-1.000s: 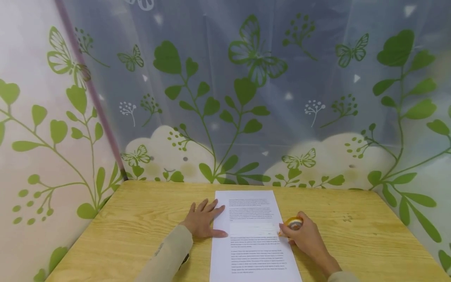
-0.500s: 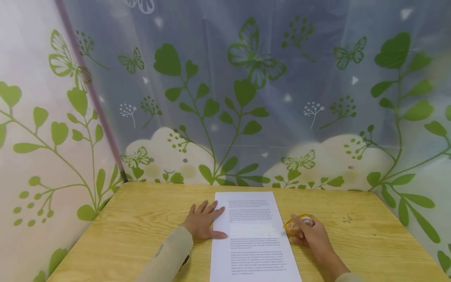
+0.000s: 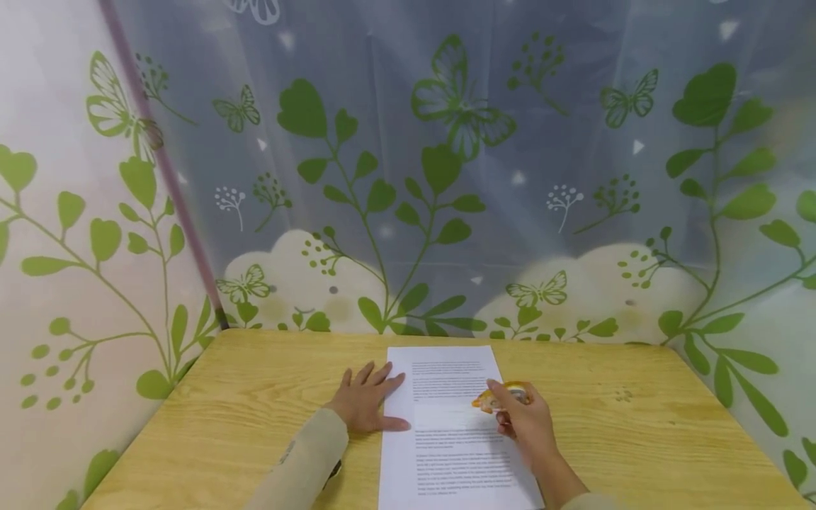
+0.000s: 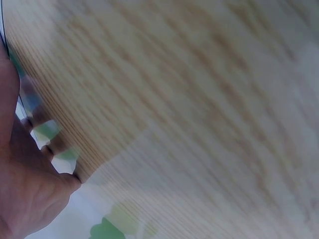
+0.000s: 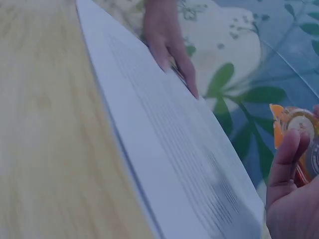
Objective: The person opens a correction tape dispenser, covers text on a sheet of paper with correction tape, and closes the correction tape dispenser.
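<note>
A person's left hand (image 3: 363, 407) lies with fingers spread over the left edge of a printed white paper (image 3: 462, 464) on a wood-grain table (image 3: 287, 375), while the right hand (image 3: 534, 425), apart from it, grips an orange tape dispenser (image 3: 518, 391) between thumb and fingers. The dispenser is over the page's right side, its tip (image 3: 476, 404) pointing left near a blank band (image 3: 440, 415). A leaf-and-butterfly backdrop (image 3: 382, 149) stands behind.

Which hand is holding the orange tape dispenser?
The right hand grips the orange tape dispenser; the left hand lies spread over the left edge of the paper, holding nothing.
</note>
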`<state>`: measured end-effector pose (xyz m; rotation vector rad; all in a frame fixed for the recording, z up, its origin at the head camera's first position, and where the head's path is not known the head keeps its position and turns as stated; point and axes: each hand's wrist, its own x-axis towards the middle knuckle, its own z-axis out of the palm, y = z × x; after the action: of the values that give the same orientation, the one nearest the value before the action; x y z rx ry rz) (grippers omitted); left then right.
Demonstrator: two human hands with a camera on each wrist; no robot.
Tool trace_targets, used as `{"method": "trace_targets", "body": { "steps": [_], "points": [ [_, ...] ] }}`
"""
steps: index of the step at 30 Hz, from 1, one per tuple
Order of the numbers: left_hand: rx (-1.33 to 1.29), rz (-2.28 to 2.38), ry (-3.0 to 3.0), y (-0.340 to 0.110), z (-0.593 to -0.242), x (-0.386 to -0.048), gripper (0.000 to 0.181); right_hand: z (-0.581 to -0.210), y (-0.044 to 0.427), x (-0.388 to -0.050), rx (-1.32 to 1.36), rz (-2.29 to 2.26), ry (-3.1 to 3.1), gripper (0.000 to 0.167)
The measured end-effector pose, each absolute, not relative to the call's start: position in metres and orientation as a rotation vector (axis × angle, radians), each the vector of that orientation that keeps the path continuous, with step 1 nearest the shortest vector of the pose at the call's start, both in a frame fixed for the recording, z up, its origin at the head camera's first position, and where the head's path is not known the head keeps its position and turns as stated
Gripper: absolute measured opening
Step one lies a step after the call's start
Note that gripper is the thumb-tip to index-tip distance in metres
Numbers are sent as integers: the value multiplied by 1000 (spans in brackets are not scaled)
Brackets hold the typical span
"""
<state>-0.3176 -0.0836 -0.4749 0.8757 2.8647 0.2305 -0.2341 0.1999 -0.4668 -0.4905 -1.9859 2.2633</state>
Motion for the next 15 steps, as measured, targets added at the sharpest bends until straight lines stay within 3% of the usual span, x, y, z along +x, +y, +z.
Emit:
{"method": "trace_targets", "body": {
  "steps": [1,4,9,15],
  "points": [
    [877,223,2869,-84,-475,-318,94,-468,191,-235,-493,2243,-1999,59],
    [884,212,2875,-85,-476,-319,93,-475,168,-238,-459,2210,-2056,61],
    [898,206,2884,-85,-478,-319,93,-487,137,-243,-330,2076,-2235,74],
    [895,197,2893,-85,-481,-319,93,-494,118,-248,-228,1847,-2428,60]
  ]
}}
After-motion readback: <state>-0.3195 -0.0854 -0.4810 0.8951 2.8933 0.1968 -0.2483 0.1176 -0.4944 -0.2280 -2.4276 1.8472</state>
